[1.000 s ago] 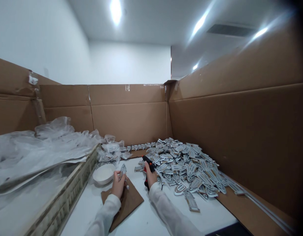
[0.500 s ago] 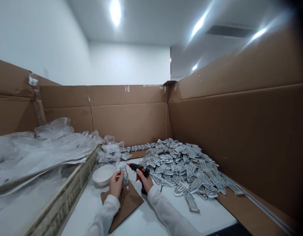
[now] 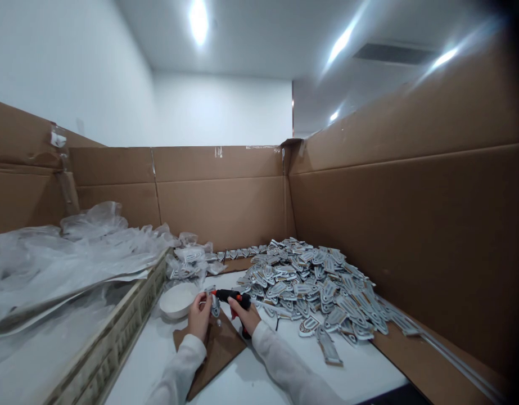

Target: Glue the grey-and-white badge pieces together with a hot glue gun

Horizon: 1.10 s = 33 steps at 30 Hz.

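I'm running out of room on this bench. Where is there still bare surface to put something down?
Bare white table lies near the front edge, between the cardboard mat and the pile of badges. Crowded: the pile at right, plastic wrap over the crate at left.

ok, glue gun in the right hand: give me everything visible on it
The glue gun is black with an orange-red nozzle tip and trigger. It is held about level, nozzle pointing left, right at the small silver piece in the left hand. The right hand wraps its grip from below, above the brown cardboard mat. A thin dark cord seems to trail right from the handle.
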Each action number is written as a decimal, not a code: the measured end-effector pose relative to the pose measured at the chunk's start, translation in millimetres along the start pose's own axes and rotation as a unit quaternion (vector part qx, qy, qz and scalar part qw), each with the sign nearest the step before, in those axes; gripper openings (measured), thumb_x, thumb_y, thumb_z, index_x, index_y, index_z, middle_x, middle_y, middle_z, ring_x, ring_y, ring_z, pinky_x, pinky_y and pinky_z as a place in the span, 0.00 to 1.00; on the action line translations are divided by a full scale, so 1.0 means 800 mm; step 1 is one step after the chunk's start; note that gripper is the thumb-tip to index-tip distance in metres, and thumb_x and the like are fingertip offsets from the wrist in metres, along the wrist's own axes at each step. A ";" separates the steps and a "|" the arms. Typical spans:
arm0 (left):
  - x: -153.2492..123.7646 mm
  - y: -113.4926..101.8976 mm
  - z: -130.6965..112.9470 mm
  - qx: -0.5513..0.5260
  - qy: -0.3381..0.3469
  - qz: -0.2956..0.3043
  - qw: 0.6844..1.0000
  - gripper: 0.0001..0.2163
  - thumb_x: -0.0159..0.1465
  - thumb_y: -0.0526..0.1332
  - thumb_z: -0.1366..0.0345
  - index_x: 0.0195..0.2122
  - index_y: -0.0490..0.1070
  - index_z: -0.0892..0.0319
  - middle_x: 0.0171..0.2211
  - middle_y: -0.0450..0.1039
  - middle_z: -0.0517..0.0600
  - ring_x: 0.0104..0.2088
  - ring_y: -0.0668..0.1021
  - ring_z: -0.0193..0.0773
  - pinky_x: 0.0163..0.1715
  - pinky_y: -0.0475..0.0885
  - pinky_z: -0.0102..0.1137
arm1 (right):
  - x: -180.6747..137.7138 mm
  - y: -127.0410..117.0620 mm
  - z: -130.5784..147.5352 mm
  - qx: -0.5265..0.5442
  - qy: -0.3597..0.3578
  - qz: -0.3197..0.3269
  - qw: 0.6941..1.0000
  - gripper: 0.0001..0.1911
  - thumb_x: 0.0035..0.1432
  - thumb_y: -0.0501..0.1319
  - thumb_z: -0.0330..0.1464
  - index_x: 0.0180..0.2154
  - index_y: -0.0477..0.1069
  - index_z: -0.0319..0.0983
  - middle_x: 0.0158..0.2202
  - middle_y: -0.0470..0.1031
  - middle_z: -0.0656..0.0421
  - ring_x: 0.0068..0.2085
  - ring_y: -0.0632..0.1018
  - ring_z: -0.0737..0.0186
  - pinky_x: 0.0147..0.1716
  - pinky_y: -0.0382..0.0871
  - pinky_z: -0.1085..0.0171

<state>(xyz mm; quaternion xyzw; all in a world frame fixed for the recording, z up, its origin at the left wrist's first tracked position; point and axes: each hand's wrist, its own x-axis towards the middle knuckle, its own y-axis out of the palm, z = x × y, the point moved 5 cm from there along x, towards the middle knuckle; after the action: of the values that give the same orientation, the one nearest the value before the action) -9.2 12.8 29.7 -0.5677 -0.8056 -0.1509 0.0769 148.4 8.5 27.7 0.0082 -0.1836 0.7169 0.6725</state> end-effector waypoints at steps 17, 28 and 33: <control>0.001 0.001 0.000 0.002 0.016 0.007 1.000 0.20 0.41 0.65 0.49 0.26 0.69 0.61 0.20 0.70 0.46 0.20 0.72 0.33 0.20 0.67 0.26 | 0.005 0.001 -0.007 0.011 0.008 -0.005 1.000 0.28 0.49 0.50 0.54 0.13 0.58 0.39 0.15 0.62 0.61 0.24 0.68 0.65 0.31 0.60 0.65; 0.003 0.000 0.007 0.010 0.017 0.005 1.000 0.19 0.42 0.64 0.50 0.27 0.69 0.61 0.22 0.71 0.47 0.21 0.72 0.33 0.21 0.67 0.26 | 0.008 0.004 -0.014 0.020 0.012 -0.014 1.000 0.26 0.49 0.51 0.52 0.13 0.57 0.40 0.13 0.60 0.62 0.22 0.66 0.66 0.28 0.60 0.66; 0.003 0.001 0.007 0.011 0.024 0.010 1.000 0.19 0.42 0.64 0.49 0.26 0.68 0.61 0.21 0.71 0.46 0.21 0.72 0.33 0.21 0.67 0.26 | 0.007 0.003 -0.011 0.019 0.007 -0.014 1.000 0.26 0.50 0.51 0.51 0.13 0.57 0.39 0.13 0.60 0.63 0.22 0.66 0.66 0.28 0.60 0.66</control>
<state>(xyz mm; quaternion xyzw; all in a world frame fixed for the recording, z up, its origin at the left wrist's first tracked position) -9.4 16.8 25.5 -0.5708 -0.7996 -0.1548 0.1042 148.0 15.9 20.2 0.0185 -0.1649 0.7107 0.6836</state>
